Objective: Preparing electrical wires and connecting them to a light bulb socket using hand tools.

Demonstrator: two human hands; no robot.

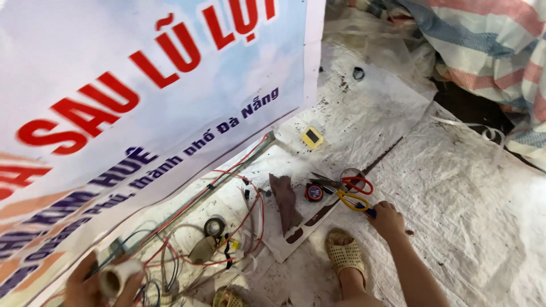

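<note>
My right hand (387, 219) reaches down to the floor and closes on the yellow handles of a pair of scissors (354, 202). Red-handled scissors (348, 183) lie just beyond, beside a small red and black tape measure (314, 193). My left hand (94, 284) at the lower left grips a white plastic pipe (116, 277), its open end facing me. Red and grey wires (227, 227) sprawl between the hands, with a roll of black tape (214, 227) among them.
A large printed banner (131, 91) hangs at the left. A white woven tarp (455, 187) covers the ground, with a striped tarp (489, 40) at the top right. My beige sandal (344, 253), a small yellow device (312, 137), a brown cloth scrap (284, 200) and a metal rail (210, 190) lie about.
</note>
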